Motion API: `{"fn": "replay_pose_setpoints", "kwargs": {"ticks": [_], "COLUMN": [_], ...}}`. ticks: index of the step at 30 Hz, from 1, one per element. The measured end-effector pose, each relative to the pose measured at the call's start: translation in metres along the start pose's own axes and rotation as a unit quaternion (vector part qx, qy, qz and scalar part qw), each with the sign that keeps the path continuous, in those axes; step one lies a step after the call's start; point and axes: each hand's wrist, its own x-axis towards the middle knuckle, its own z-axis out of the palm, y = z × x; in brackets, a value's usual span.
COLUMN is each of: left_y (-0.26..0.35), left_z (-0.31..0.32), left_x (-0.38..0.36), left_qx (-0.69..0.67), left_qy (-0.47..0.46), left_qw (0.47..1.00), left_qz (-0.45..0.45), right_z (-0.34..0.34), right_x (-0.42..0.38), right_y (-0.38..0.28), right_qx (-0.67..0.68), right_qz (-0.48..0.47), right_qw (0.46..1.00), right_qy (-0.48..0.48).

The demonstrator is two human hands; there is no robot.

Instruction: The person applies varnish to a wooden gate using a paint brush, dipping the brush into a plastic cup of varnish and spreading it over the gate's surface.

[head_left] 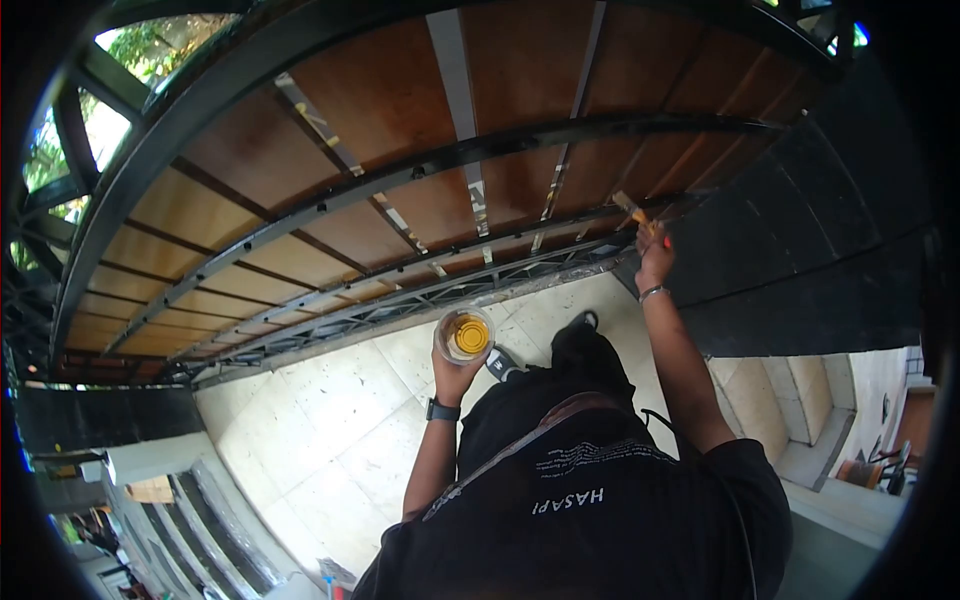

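My left hand [455, 371] is wrapped round a clear plastic cup [441, 338] with amber liquid [470, 334] in the bottom. My right hand [655, 255] grips a paintbrush [637, 213] by its orange handle. Its bristles are at or very near the lower right part of the wooden panels [530, 70]; whether they touch is hard to tell. Those panels are set in a black metal frame [410, 163]. They look dark reddish brown in the middle and right, and lighter yellowish brown at the left. Strips of whitish tape or paper show between several boards.
Pale floor tiles [300, 440] lie under my feet. A black wall or panel [790, 230] stands close on my right, with pale steps [790, 400] beyond it. At the lower left is a ledge with dark slats [190, 530].
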Motion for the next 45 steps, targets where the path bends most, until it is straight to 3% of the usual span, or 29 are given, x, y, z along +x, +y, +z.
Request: {"fn": "replay_pose_setpoints", "kwargs": {"ticks": [1,3,6,9,15,19,21,23,25,27,28,29,30,31,33,34,35,36,43,45], "left_y": [0.001,0.002,0.007,0.019,0.036,0.048,0.053,0.059,0.070,0.078,0.076,0.074,0.073,0.076,0.086,0.087,0.088,0.089,0.093,0.108], "left_z": [0.000,-0.001,-0.001,0.003,0.031,0.051,0.054,0.057,0.060,0.065,0.067,0.069,0.072,0.076,0.087,0.092,0.098,0.103,0.127,0.129], "left_x": [-0.003,-0.015,-0.034,-0.061,-0.130,-0.172,-0.192,-0.204,-0.214,-0.224,-0.227,-0.229,-0.231,-0.232,-0.230,-0.229,-0.228,-0.227,-0.221,-0.220], "left_qx": [0.010,0.002,0.003,0.011,0.033,0.045,0.053,0.066,0.075,0.089,0.093,0.097,0.102,0.104,0.114,0.112,0.113,0.099,0.102,0.099], "left_qy": [-0.005,0.003,0.028,0.058,0.063,0.032,0.012,-0.023,-0.031,-0.047,-0.050,-0.063,-0.077,-0.084,-0.128,-0.135,-0.138,-0.156,-0.207,-0.252], "left_qw": [1.000,1.000,1.000,0.998,0.997,0.998,0.998,0.997,0.997,0.995,0.994,0.993,0.992,0.991,0.985,0.984,0.983,0.982,0.968,0.959], "left_qz": [0.009,0.006,0.010,0.007,0.005,-0.009,-0.012,-0.019,-0.017,-0.011,-0.011,0.001,0.011,0.010,0.023,0.031,0.033,0.036,0.095,0.079], "right_z": [-0.009,-0.037,-0.078,-0.124,-0.239,-0.347,-0.409,-0.481,-0.563,-0.637,-0.640,-0.667,-0.691,-0.679,-0.657,-0.647,-0.632,-0.614,-0.598,-0.585], "right_x": [0.001,-0.006,-0.046,-0.074,-0.112,-0.132,-0.147,-0.154,-0.161,-0.176,-0.183,-0.198,-0.200,-0.211,-0.225,-0.227,-0.230,-0.237,-0.232,-0.224], "right_y": [0.023,0.070,0.111,0.129,0.116,0.121,0.128,0.158,0.204,0.260,0.253,0.243,0.273,0.306,0.271,0.255,0.233,0.208,0.178,0.156], "right_qx": [-0.005,0.012,-0.138,-0.246,-0.277,-0.227,-0.300,-0.402,-0.498,-0.589,-0.686,-0.683,-0.695,-0.705,-0.694,-0.579,-0.434,-0.391,-0.449,-0.431], "right_qz": [0.001,0.118,0.131,0.167,0.236,0.350,0.359,0.408,0.267,0.132,0.228,0.233,0.187,0.141,0.102,0.218,0.321,0.288,0.136,0.131], "right_qw": [1.000,0.993,0.979,0.941,0.904,0.874,0.841,0.765,0.707,0.686,0.600,0.601,0.606,0.609,0.633,0.753,0.835,0.868,0.880,0.890], "right_qy": [-0.006,0.001,-0.076,-0.165,-0.224,-0.248,-0.272,-0.294,-0.424,-0.407,-0.343,-0.343,-0.340,-0.335,-0.328,-0.226,-0.113,-0.107,-0.071,-0.074]}}
